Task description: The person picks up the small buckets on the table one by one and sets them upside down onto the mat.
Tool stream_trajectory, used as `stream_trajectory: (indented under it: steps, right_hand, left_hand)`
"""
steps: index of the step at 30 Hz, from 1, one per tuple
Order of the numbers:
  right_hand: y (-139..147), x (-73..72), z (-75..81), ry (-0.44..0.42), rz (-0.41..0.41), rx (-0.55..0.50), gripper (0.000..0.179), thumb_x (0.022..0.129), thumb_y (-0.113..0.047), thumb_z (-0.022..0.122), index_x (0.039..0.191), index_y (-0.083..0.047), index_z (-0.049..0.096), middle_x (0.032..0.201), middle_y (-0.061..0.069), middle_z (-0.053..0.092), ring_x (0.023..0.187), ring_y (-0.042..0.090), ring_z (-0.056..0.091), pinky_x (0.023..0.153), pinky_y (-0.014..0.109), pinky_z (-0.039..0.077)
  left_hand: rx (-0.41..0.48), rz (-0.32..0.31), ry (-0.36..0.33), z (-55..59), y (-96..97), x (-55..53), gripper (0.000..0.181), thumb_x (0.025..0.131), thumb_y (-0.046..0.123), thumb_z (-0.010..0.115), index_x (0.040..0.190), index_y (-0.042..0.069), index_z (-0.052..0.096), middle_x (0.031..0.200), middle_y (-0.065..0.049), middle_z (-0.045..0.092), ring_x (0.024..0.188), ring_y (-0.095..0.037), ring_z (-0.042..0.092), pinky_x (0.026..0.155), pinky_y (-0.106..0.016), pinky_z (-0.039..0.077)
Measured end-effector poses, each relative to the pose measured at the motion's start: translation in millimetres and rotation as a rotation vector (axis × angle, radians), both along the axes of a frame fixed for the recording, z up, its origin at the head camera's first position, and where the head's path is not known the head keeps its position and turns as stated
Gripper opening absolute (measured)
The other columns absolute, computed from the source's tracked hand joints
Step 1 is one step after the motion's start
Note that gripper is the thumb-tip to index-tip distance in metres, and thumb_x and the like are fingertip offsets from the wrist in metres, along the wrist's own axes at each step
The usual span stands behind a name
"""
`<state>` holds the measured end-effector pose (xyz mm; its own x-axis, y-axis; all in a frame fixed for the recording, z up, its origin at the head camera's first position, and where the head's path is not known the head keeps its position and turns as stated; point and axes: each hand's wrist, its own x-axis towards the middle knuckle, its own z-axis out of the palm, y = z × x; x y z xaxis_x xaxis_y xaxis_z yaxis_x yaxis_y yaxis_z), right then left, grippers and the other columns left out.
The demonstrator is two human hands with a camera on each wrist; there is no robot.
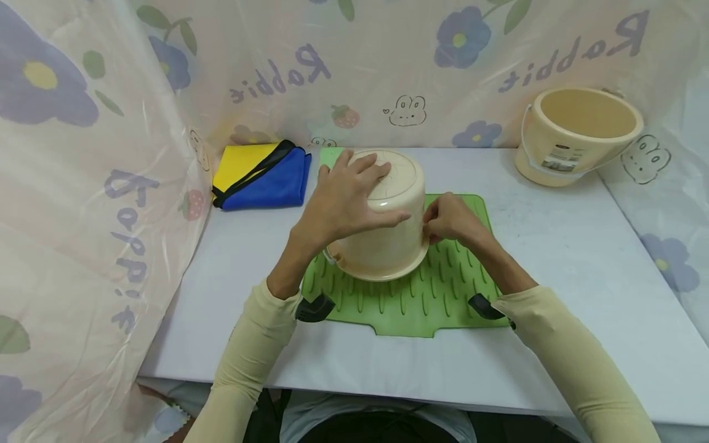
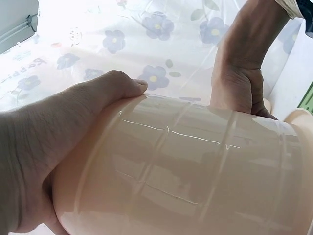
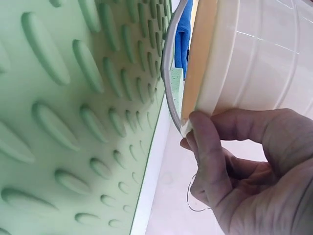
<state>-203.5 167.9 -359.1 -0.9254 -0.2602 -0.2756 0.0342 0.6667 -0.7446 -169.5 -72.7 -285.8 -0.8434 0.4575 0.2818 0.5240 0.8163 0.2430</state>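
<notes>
the largest thing is a curtain with printed flowers and rabbits, which stands behind and beside a white table. on the table lies a green mat with raised small ridges. over this mat is the upturned bucket, cream in colour, with its base up and a little tilted; in the right wrist view its rim is apart from the mat. at the far right corner of the table stands a second bucket, upright, with a label on its front. at the far left lies a folded cloth, blue and yellow with black edging. the left hand grips the upturned bucket near its base, with fingers spread over the base and thumb along the side. the right hand pinches the rim between thumb and fingers. beside these fingers, a thin grey handle curves out from the rim.
</notes>
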Motion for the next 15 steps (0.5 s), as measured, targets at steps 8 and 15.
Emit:
stream_trajectory:
  steps: [8, 15]
  right_hand:
    - [-5.8, -0.6, -9.1, -0.023, 0.002, 0.019, 0.019, 0.084, 0.006, 0.065, 0.099, 0.013, 0.073, 0.091, 0.026, 0.075, 0.067, 0.021, 0.075, 0.074, 0.045, 0.067]
    - [-15.1, -4.6, -18.2, 0.017, 0.056, 0.073, 0.015, 0.079, 0.004, 0.063, 0.083, 0.009, 0.076, 0.076, 0.021, 0.077, 0.059, 0.020, 0.074, 0.066, 0.043, 0.066]
  left_hand:
    - [-0.001, 0.009, -0.057, -6.7, -4.4, -1.5, 0.085, 0.082, 0.072, 0.072, 0.149, 0.022, 0.059, 0.160, -0.006, 0.053, 0.150, -0.038, 0.040, 0.108, -0.068, 0.042]
    - [0.006, 0.016, -0.082, -16.4, -16.4, -9.0, 0.085, 0.082, 0.073, 0.072, 0.149, 0.022, 0.059, 0.161, -0.005, 0.052, 0.145, -0.032, 0.045, 0.104, -0.061, 0.044]
